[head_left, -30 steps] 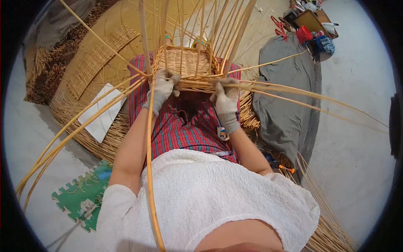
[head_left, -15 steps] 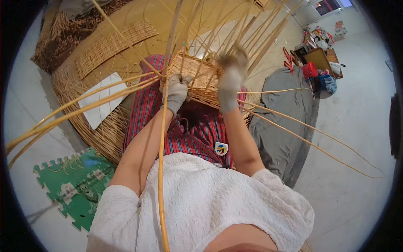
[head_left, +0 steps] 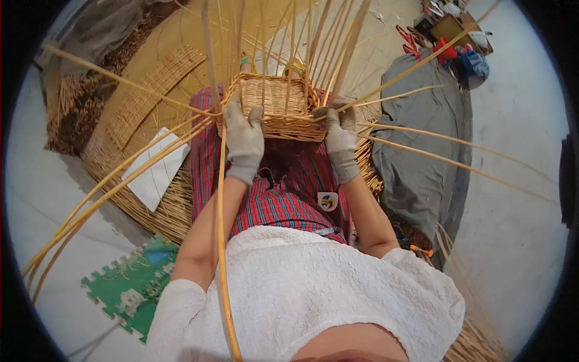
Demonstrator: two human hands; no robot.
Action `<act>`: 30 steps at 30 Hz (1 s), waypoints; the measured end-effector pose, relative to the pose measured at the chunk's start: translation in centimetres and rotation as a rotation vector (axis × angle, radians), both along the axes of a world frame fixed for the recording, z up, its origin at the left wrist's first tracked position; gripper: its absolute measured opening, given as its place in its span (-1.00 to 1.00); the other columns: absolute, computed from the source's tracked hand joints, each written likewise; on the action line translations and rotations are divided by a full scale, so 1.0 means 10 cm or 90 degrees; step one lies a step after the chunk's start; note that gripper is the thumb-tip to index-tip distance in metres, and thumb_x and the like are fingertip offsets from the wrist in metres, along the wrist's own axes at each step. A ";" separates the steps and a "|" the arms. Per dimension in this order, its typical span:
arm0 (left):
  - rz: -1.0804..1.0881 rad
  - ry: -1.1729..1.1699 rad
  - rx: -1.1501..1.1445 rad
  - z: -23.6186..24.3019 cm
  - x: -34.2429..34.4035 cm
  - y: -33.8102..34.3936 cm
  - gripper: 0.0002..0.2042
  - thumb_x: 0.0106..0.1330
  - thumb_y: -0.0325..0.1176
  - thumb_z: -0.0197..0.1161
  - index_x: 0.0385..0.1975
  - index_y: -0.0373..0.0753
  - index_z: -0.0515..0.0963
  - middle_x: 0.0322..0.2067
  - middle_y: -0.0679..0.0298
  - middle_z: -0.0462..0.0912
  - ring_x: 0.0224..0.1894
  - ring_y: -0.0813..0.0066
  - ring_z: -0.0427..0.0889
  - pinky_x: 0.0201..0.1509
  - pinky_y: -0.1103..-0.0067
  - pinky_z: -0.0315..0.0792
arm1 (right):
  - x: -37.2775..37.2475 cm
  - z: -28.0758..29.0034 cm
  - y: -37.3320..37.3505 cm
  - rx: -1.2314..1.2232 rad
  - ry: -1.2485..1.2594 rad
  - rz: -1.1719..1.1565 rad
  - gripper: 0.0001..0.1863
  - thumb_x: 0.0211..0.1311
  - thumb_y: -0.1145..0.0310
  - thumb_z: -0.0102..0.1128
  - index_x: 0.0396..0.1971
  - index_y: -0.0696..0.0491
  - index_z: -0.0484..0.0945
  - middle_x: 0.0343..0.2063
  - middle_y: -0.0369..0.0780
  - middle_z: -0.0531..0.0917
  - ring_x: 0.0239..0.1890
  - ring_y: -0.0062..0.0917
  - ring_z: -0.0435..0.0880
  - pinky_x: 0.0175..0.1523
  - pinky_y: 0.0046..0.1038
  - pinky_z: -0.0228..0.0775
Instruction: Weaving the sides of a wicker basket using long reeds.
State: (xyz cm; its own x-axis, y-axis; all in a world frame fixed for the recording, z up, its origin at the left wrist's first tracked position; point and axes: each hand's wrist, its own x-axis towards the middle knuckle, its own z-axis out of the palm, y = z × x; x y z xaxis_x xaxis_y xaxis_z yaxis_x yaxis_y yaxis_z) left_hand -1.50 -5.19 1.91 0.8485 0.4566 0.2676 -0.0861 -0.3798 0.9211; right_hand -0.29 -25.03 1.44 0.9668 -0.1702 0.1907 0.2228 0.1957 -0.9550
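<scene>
On my lap, over red striped trousers, rests a small square wicker basket [head_left: 280,96] with tall upright stakes [head_left: 325,42] and long loose rods [head_left: 172,142] fanning out to both sides. My left hand [head_left: 243,133], in a pale grey glove, grips its near left corner, thumb pointing upward. At the near right corner, my right hand [head_left: 339,130], gloved the same way, has its fingers closed on a pale rod [head_left: 398,78] that slants off toward the upper right. Some fingertips are hidden by the weave and rods.
Beneath me lie a yellow board [head_left: 145,54], a woven strip [head_left: 139,93], a white sheet [head_left: 151,175] and cane bundles [head_left: 114,181]. A grey cloth [head_left: 410,181] is at right, with cluttered boxes and bags [head_left: 458,45] behind. A green foam mat [head_left: 123,283] is at lower left.
Half a second ago my right hand was raised, blurred, among the stakes; now it is down at the basket's right corner, and a rod slants to upper right. The view has shifted too.
</scene>
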 end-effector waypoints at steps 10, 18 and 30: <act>-0.427 0.389 -0.112 -0.07 0.30 -0.35 -0.65 0.49 -0.19 0.02 0.02 -0.38 0.45 -0.34 0.00 0.68 -0.56 0.28 0.70 -0.38 0.40 0.60 | 0.97 0.25 0.10 -0.380 -0.099 0.131 -0.61 0.14 0.63 0.24 0.01 0.07 0.53 -0.26 -0.15 0.64 -0.13 -0.38 0.64 -0.04 -0.46 0.50; -0.410 0.436 -0.129 0.16 0.26 -0.26 -0.51 0.50 -0.03 -0.04 0.01 -0.43 0.46 -0.36 -0.02 0.68 -0.51 0.34 0.73 -0.39 0.50 0.62 | 1.01 0.41 0.43 -0.704 -0.226 -0.093 -0.05 0.06 0.72 0.20 0.46 -0.20 0.09 -0.03 -0.06 0.48 0.04 -0.36 0.49 0.05 -0.40 0.46; -0.381 0.379 -0.564 -0.01 0.31 -0.44 -0.85 0.32 -0.55 0.17 -0.26 -0.20 0.33 -0.50 0.22 0.58 -0.64 0.38 0.62 -0.71 0.42 0.52 | 0.19 -0.04 -0.17 0.103 -0.242 -0.063 -0.59 0.52 0.00 -0.10 -0.33 0.03 0.49 -0.69 -0.34 0.31 -0.66 -0.62 0.25 -0.53 -0.47 0.19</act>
